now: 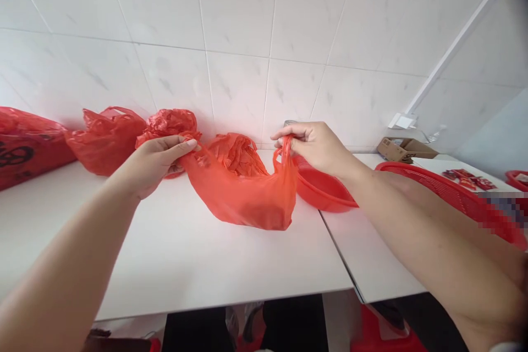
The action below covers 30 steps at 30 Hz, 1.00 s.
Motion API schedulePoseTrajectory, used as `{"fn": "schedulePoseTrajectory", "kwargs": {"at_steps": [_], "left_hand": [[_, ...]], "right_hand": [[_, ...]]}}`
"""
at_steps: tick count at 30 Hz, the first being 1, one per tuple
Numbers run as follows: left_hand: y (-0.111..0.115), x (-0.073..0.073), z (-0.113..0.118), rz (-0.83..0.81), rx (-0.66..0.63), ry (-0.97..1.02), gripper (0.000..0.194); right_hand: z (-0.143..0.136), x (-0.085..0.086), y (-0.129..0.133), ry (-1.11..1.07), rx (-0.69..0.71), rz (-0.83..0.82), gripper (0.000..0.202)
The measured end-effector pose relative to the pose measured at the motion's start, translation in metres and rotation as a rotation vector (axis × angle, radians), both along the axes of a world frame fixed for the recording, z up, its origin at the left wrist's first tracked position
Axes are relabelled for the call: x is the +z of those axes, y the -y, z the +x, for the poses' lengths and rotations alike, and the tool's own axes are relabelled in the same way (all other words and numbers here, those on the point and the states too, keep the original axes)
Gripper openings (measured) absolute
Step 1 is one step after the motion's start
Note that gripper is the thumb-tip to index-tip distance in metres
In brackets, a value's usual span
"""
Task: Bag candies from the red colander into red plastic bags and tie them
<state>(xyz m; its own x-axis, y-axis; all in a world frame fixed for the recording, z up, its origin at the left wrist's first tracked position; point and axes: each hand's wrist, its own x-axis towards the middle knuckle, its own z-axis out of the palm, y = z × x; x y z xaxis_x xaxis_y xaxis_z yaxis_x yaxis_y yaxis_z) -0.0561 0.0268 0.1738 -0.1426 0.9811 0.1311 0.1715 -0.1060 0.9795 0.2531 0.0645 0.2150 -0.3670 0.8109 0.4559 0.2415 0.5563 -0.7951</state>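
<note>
Between my two hands hangs a red plastic bag (243, 198), stretched wide and sagging above the white table. My left hand (167, 157) pinches its left handle between thumb and fingers. With the fingers closed, my right hand (307, 143) grips the gathered right handle. A darker shape shows through the bag's lower right, but I cannot make out what it is. Behind the bag lies a crumpled red plastic bag (237, 151). Just beyond my left hand sits another bunched red bag (169, 121).
Further left stand a filled red bag (107, 140) and a large red bag with black print (28, 143). On the right are a red basket (325, 190), a larger red basket (433, 184), an opened cardboard box (406, 148) and red packets (468, 180). A tiled wall rises behind the table (214, 269).
</note>
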Motion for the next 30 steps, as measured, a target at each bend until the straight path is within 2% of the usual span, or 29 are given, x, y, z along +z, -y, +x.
{"fn": "schedulePoseTrajectory", "kwargs": {"at_steps": [4,8,10,11,13,15,17,19,20,23,26,28,30], "left_hand": [[0.0,0.012,-0.003,-0.031,-0.083,0.022,0.036],[0.001,0.018,0.017,0.057,-0.222,0.265,0.024],[0.0,0.019,0.029,0.037,-0.354,0.318,0.02],[0.0,0.019,0.035,-0.003,-0.427,0.292,0.022],[-0.001,0.018,0.045,-0.119,-0.544,0.16,0.037],[-0.001,0.017,0.054,-0.232,-0.594,0.011,0.051],[-0.003,0.014,0.061,-0.292,-0.583,-0.085,0.041],[-0.004,0.011,0.065,-0.3,-0.544,-0.116,0.023],[-0.005,0.01,0.066,-0.29,-0.513,-0.108,0.021],[-0.008,0.003,0.061,-0.268,-0.419,-0.03,0.028],[-0.009,-0.005,0.053,-0.272,-0.387,0.034,0.033],[-0.009,-0.011,0.048,-0.252,-0.398,0.064,0.035],[-0.007,-0.013,0.043,-0.21,-0.426,0.074,0.031]], "right_hand": [[0.002,-0.004,-0.012,-0.118,-0.01,-0.06,0.016],[-0.005,-0.009,-0.017,-0.118,0.089,-0.133,0.019],[-0.016,-0.009,-0.017,-0.104,0.122,-0.147,0.02],[-0.023,-0.008,-0.016,-0.091,0.145,-0.151,0.02],[-0.039,-0.007,-0.014,-0.055,0.21,-0.162,0.017],[-0.057,-0.007,-0.011,-0.012,0.285,-0.161,0.013],[-0.071,-0.008,-0.008,0.018,0.327,-0.122,0.011],[-0.08,-0.012,-0.006,0.014,0.337,-0.076,0.017],[-0.082,-0.015,-0.006,-0.002,0.323,-0.058,0.02],[-0.079,-0.031,-0.009,-0.011,0.263,-0.056,0.024],[-0.072,-0.051,-0.009,0.042,0.286,-0.146,0.018],[-0.069,-0.06,0.001,0.002,0.287,-0.186,0.013],[-0.066,-0.063,0.018,-0.034,0.274,-0.154,0.015]]}}
